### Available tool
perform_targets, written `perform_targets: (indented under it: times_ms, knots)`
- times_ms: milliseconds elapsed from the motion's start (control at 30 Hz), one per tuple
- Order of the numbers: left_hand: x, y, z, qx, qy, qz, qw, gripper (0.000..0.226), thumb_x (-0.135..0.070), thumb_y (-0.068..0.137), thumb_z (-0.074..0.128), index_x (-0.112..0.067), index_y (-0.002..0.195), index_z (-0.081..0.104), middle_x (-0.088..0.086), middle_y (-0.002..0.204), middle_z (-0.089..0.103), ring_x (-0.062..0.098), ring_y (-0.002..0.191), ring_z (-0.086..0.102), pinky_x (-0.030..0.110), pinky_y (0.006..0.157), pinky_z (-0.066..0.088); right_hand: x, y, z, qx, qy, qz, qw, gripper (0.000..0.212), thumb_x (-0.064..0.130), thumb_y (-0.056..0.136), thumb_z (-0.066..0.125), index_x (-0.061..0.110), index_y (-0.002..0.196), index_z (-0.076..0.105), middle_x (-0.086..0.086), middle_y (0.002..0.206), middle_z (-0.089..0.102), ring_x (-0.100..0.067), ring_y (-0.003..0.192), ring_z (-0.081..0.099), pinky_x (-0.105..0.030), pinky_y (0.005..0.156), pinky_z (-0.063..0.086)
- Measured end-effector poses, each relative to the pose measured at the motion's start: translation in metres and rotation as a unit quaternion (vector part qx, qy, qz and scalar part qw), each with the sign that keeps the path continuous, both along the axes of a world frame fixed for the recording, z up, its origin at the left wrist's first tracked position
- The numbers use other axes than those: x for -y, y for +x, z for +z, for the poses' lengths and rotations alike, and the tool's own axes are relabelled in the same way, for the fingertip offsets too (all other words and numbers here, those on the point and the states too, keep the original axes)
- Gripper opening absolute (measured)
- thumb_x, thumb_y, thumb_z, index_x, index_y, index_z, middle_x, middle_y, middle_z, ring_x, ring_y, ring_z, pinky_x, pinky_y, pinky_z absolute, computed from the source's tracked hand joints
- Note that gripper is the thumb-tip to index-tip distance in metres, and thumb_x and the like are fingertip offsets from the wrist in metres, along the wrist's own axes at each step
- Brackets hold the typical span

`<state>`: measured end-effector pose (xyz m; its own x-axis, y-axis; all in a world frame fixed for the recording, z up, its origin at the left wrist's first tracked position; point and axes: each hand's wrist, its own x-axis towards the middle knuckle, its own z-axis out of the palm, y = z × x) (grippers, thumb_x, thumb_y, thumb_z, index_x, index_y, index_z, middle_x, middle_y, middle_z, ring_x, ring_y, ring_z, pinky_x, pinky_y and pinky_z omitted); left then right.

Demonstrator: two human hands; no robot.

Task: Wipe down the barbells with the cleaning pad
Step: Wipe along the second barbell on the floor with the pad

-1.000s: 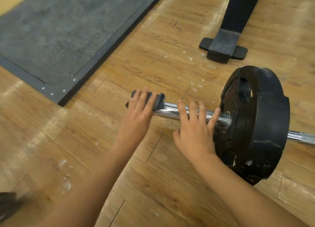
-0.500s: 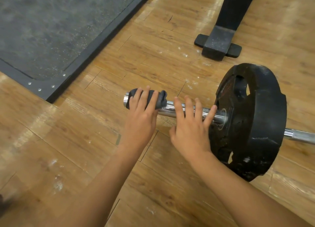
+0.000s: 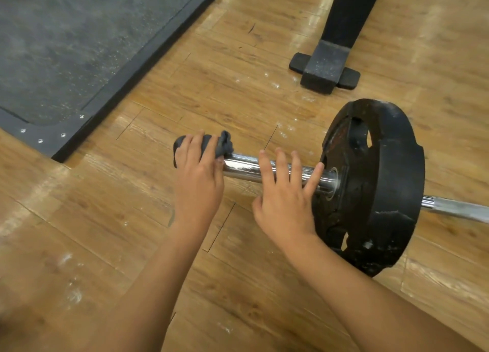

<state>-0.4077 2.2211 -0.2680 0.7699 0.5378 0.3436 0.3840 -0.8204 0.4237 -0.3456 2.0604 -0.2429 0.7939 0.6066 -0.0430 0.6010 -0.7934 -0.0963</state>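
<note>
Grips the dark cleaning pad with the left hand, fingers wrapped over it at the free end of the barbell lying on the wooden floor. Rests the right hand on the chrome sleeve between pad and black weight plate, fingers straight and spread, holding nothing.

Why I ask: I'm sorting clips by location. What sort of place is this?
Most likely a gym's lifting area: a barbell with a black weight plate lies on the wooden floor, near a dark rubber mat.
</note>
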Motion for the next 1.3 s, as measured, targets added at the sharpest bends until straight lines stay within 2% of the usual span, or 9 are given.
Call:
perform_targets:
  times_ms: [200, 367, 467, 700, 834, 900, 1101, 1201, 1301]
  knots:
    - [0.012, 0.001, -0.007, -0.002, 0.035, -0.098, 0.995, 0.044, -0.019, 0.104, 0.045, -0.004, 0.145, 0.053, 0.019, 0.147, 0.049, 0.039, 0.139, 0.040, 0.056, 0.115, 0.034, 0.001, 0.000, -0.003, 0.010, 0.002, -0.001, 1.000, 0.086, 0.038, 0.087, 0.062, 0.021, 0.160, 0.021, -0.013, 0.161, 0.030, -0.040, 0.151, 0.022, -0.074, 0.115, 0.001]
    - [0.010, 0.009, 0.000, 0.018, -0.004, 0.009, 1.000, 0.043, -0.022, 0.105, 0.041, -0.007, 0.143, 0.056, 0.016, 0.147, 0.050, 0.036, 0.138, 0.039, 0.052, 0.116, 0.033, -0.001, 0.002, -0.006, 0.011, 0.032, -0.007, 0.999, 0.067, 0.051, 0.101, 0.040, 0.023, 0.160, 0.024, -0.011, 0.162, 0.031, -0.039, 0.151, 0.023, -0.072, 0.117, -0.004]
    - [0.024, 0.003, -0.008, 0.022, 0.014, -0.045, 0.999, 0.045, -0.020, 0.106, 0.043, -0.006, 0.148, 0.051, 0.017, 0.150, 0.048, 0.037, 0.143, 0.036, 0.051, 0.120, 0.030, -0.001, 0.002, -0.007, 0.012, 0.041, -0.008, 0.999, 0.062, 0.049, 0.104, 0.031, 0.023, 0.160, 0.024, -0.011, 0.163, 0.031, -0.039, 0.151, 0.022, -0.072, 0.117, -0.005]
    - [0.014, 0.009, -0.002, 0.022, 0.002, -0.009, 1.000, 0.043, -0.020, 0.105, 0.042, -0.007, 0.144, 0.054, 0.014, 0.146, 0.052, 0.035, 0.138, 0.038, 0.052, 0.117, 0.031, -0.001, 0.003, -0.008, 0.002, 0.041, -0.005, 0.999, 0.060, 0.047, 0.106, 0.030, 0.023, 0.160, 0.023, -0.010, 0.164, 0.028, -0.038, 0.152, 0.021, -0.071, 0.117, -0.008]
    - [0.019, 0.003, -0.010, 0.027, 0.023, -0.093, 0.995, 0.044, -0.017, 0.105, 0.045, -0.006, 0.147, 0.051, 0.014, 0.148, 0.050, 0.036, 0.141, 0.039, 0.053, 0.118, 0.032, -0.001, 0.003, -0.006, -0.004, 0.033, 0.002, 0.999, 0.061, 0.046, 0.105, 0.030, 0.023, 0.161, 0.021, -0.011, 0.164, 0.028, -0.038, 0.152, 0.020, -0.072, 0.117, -0.006]
    - [0.008, 0.008, -0.007, 0.033, 0.004, -0.044, 0.998, 0.041, -0.016, 0.105, 0.044, -0.008, 0.144, 0.053, 0.012, 0.143, 0.052, 0.034, 0.137, 0.042, 0.053, 0.115, 0.033, 0.000, 0.003, -0.006, -0.005, 0.037, 0.006, 0.999, 0.060, 0.046, 0.106, 0.029, 0.023, 0.161, 0.020, -0.011, 0.164, 0.027, -0.038, 0.152, 0.019, -0.072, 0.117, -0.006]
    - [0.015, 0.010, -0.005, 0.030, 0.002, 0.005, 1.000, 0.038, -0.016, 0.106, 0.044, -0.007, 0.141, 0.056, 0.014, 0.145, 0.051, 0.035, 0.138, 0.038, 0.046, 0.119, 0.028, 0.003, 0.003, 0.014, -0.074, -0.009, 0.021, 0.997, 0.066, 0.049, 0.107, 0.020, 0.022, 0.162, -0.004, -0.012, 0.170, -0.001, -0.039, 0.155, -0.009, -0.069, 0.117, -0.012]
    - [0.016, 0.010, -0.002, 0.020, -0.008, 0.012, 1.000, 0.042, -0.020, 0.106, 0.041, -0.008, 0.144, 0.054, 0.016, 0.148, 0.048, 0.036, 0.139, 0.036, 0.051, 0.118, 0.029, 0.012, 0.002, 0.057, -0.058, -0.054, 0.121, 0.989, 0.070, 0.050, 0.107, 0.015, 0.015, 0.159, -0.016, -0.016, 0.166, -0.022, -0.040, 0.152, -0.023, -0.062, 0.119, -0.016]
    - [0.021, 0.009, -0.001, 0.022, -0.021, 0.008, 1.000, 0.043, -0.017, 0.106, 0.044, -0.011, 0.148, 0.051, 0.017, 0.152, 0.043, 0.037, 0.142, 0.030, 0.055, 0.117, 0.027, 0.044, 0.009, 0.107, 0.038, -0.088, 0.243, 0.965, 0.070, 0.046, 0.107, 0.018, 0.007, 0.160, -0.005, -0.019, 0.167, -0.013, -0.041, 0.154, -0.014, -0.058, 0.123, -0.007]
